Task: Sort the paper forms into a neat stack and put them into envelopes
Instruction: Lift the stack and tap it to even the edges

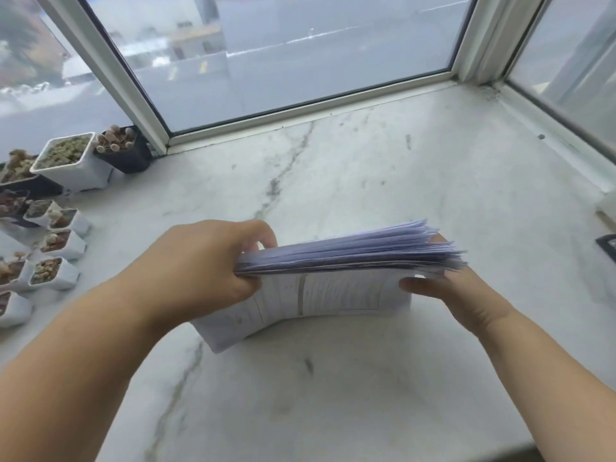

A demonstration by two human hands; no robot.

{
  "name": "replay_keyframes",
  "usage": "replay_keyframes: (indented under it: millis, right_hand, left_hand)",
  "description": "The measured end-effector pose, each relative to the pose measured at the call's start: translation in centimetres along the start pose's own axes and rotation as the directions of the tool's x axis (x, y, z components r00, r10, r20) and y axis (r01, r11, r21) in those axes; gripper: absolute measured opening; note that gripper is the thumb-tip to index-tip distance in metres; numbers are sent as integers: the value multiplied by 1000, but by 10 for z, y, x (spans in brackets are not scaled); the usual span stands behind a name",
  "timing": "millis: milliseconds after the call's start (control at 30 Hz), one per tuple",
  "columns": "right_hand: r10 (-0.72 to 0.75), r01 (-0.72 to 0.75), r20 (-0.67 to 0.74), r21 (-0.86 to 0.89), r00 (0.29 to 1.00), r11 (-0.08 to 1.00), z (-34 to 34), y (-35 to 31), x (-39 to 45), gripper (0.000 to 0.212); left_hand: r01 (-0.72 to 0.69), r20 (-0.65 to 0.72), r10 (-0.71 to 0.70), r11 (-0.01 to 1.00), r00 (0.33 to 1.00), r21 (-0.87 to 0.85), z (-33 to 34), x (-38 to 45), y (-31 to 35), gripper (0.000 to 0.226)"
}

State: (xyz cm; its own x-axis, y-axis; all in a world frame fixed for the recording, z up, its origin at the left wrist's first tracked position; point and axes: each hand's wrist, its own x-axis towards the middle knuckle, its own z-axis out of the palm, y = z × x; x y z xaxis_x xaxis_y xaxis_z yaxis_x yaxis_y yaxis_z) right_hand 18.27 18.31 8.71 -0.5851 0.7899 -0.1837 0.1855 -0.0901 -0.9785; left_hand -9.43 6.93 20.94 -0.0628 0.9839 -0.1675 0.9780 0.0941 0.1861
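Note:
A thick bundle of white printed paper forms [333, 295] stands on its long edge on the marble sill [366, 181], upper edges uneven and fanned towards the right. My left hand [200, 265] grips the bundle's left end, thumb on the near side and fingers curled over the top. My right hand [446, 291] holds the right end, thumb on the near sheet and fingers hidden behind the pile. No envelope is in view.
Several small square pots of succulents [63, 161] crowd the sill's left side. White window frames [313, 108] and glass close off the back and right. A dark flat object [608, 246] lies at the right edge. The sill's front edge runs along the bottom right.

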Motion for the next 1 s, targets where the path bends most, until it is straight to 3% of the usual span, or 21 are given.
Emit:
replay_keyframes:
  millis: [100,267,400,467,533,567,600,633,700,767,900,1000]
  right_hand:
    - [-7,7,-5,37,1000,999,9,-3,13,55]
    - [-50,52,25,-121,998,991,29,-5,23,16]
    - [-43,38,-192,-32,981,999,40,-9,18,7]
    - [-56,54,-233,-14,971,998,40,-20,12,15]
    - [-73,68,-231,-28,970,997,37,-28,6,19]
    - [-67,63,-227,-24,972,998,35,-30,3,20]
    - [-65,63,-217,-14,974,998,34,-30,0,21]
    - [-64,65,-202,3,977,998,33,-31,-3,22]
    - [-70,74,-185,15,980,997,33,-29,-5,24]
    - [-73,78,-187,19,980,997,31,-28,-7,25]
    - [-105,112,-161,30,981,993,23,-23,-13,26]
    - [-107,110,-135,13,985,994,18,-12,-18,32]
  left_hand:
    - [-58,-61,62,996,996,64,8,1,7,30]
    - [-68,-113,84,988,990,141,27,6,5,16]
    - [-70,-306,88,995,948,68,21,-1,-8,22]
    - [-42,-444,53,998,895,36,16,-11,-32,46]
    - [103,-527,-161,985,834,-137,18,-25,-60,87]
    - [186,-476,-330,928,815,-324,26,-31,-73,105]
    - [253,-332,-480,802,812,-541,39,-35,-80,119]
    - [254,-157,-526,624,836,-739,55,-38,-84,127]
    - [121,11,-390,259,921,-958,93,-38,-91,124]
    - [63,37,-335,67,942,-996,121,-35,-91,104]
    - [78,59,-356,39,933,-996,145,-37,-81,96]
    - [108,88,-498,12,863,-994,157,-47,-64,95]
